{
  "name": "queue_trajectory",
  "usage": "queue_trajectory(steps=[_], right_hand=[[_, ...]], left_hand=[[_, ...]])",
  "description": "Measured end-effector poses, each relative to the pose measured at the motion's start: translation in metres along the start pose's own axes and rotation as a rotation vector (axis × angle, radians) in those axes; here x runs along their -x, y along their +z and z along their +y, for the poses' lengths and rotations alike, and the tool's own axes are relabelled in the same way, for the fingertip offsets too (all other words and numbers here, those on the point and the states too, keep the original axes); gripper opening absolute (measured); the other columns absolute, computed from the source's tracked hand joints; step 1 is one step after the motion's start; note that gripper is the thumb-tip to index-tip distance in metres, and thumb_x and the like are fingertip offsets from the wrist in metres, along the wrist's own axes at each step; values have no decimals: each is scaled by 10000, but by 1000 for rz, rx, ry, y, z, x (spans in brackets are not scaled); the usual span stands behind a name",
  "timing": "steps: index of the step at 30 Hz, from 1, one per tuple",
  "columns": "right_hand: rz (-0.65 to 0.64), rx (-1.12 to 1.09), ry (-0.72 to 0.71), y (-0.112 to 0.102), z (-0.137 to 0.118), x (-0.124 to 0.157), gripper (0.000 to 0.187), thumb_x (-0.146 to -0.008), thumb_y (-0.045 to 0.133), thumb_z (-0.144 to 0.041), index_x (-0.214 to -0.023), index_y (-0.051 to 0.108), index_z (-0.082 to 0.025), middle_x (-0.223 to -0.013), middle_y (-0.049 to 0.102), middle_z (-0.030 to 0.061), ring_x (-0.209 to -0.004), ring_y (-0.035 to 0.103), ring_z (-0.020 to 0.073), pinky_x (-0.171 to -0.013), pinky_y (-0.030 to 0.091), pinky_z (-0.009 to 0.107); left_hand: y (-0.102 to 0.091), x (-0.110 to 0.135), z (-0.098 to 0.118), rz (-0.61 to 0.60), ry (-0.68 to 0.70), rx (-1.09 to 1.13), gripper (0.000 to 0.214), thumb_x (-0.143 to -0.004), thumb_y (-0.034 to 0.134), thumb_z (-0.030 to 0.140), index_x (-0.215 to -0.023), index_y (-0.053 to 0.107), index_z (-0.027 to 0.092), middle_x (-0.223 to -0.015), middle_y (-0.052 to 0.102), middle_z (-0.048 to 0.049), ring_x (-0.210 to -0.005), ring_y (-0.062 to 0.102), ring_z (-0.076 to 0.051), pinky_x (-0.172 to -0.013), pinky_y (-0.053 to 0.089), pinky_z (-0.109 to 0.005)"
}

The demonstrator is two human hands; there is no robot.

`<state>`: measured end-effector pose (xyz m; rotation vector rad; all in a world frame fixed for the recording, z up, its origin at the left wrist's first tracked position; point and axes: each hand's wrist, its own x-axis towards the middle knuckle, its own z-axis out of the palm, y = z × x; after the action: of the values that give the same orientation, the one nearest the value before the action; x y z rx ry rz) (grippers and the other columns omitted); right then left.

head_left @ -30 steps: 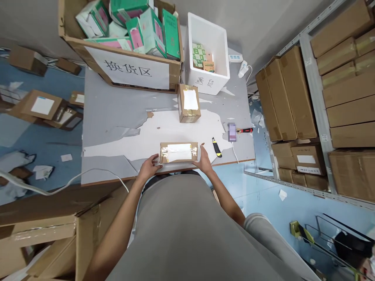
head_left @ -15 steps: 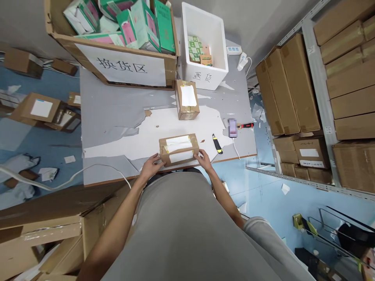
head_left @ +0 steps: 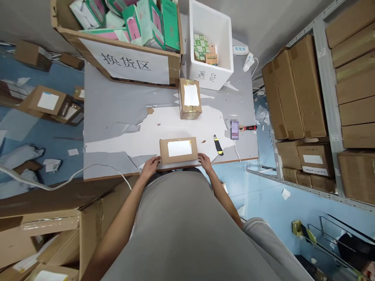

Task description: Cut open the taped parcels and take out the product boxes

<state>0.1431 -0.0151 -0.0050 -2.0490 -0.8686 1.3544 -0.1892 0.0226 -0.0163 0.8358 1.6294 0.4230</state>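
Head view: left grip and right grip clamp the labelled cardboard carton between them, I'd say to steady it; a box cutter lies handily near the right grip.

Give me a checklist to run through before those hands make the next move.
1. Left hand at the left end of the near box: ok.
2. Right hand at its right end: ok.
3. Firm grip on the box: cannot tell.
4. White label facing up: ok.
5. Knife lying apart from the box, to its right: ok.
6. Knife blade drawn in: cannot tell, too small.
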Motion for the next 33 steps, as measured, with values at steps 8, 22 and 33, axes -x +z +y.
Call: queue_trajectory(steps=[8, 22, 33], right_hand=[[-18, 91, -60, -2, -12, 4, 258, -900, 785, -365, -1049, 921, -205, -1137, 924, 100, -1172, 871, 337, -1164, 672, 501], [146, 164, -153, -9, -66, -10, 347, -1006, 804, -553, -973, 908, -223, -1123, 928, 103, -1077, 864, 313, -1064, 680, 416], [111, 139, -132, -12, -58, -25, 275, -932, 863, -490, -846, 827, -231, -953, 906, 79, -933, 837, 272, -939, 643, 354]], left_hand=[[7, 10, 11, 19, 38, -38, 406, -710, 801, 333, -1086, 865, 194, -1214, 906, -168, -1284, 838, -411, -1226, 628, -497], [-1, 1, 58, 321, 188, -55, 319, -913, 882, 451, -1052, 933, 169, -1109, 913, -114, -1047, 843, -320, -1063, 677, -423], [9, 11, 69, 343, 158, -94, 231, -932, 876, 338, -1053, 944, 154, -1126, 923, -132, -1067, 885, -325, -1073, 693, -414]])
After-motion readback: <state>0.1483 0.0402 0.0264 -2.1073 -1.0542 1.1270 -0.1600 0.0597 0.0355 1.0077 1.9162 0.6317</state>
